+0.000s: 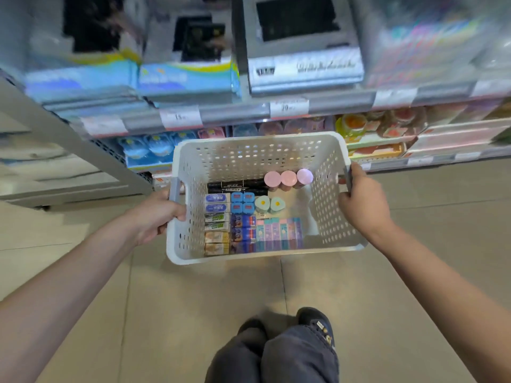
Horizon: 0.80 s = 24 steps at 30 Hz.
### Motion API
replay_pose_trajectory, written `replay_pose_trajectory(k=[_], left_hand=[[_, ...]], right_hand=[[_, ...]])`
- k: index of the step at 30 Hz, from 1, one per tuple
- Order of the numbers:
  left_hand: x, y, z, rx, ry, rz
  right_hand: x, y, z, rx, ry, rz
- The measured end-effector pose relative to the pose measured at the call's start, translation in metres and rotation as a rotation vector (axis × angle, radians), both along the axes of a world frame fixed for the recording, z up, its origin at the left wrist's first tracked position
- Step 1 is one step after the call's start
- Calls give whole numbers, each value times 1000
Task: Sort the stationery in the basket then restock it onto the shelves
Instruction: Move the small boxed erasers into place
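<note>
So I've got the white perforated basket (258, 158) up off the floor, left hand (154, 214) and right hand (362, 203) curled round its side handles. Sorted stationery (250, 219) lies in its left half between my grips, shelves (235, 114) just beyond.

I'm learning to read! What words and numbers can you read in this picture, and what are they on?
"15": white price tag on the shelf edge, left of middle.
"20": white price tag on the shelf edge, middle.
Grey box on the upper shelf: print too blurred to read.
Black marker box in the basket: white print too small to read.
Small eraser boxes in the basket: labels too small to read.
Other shelf tags: blurred.
</note>
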State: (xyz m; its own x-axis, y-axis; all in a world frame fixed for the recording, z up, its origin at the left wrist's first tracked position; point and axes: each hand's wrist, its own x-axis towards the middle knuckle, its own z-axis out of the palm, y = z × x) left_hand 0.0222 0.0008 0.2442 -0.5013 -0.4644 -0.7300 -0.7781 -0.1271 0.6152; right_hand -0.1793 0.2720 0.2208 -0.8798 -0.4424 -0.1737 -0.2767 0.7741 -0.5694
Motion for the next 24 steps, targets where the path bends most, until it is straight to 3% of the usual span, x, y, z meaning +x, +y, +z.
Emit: replay_pose_trajectory(k=[7, 14, 20, 24], left_hand=[[0, 18, 169, -19, 18, -37], [-14, 52, 317, -48, 64, -102], [-39, 99, 409, -16, 125, -122], [-66, 132, 446, -15, 148, -233]], right_hand=[[7, 28, 166, -6, 96, -7], [11, 64, 316, 44, 490, 121], [7, 97, 420, 3, 482, 164], [-16, 130, 465, 88, 453, 204]])
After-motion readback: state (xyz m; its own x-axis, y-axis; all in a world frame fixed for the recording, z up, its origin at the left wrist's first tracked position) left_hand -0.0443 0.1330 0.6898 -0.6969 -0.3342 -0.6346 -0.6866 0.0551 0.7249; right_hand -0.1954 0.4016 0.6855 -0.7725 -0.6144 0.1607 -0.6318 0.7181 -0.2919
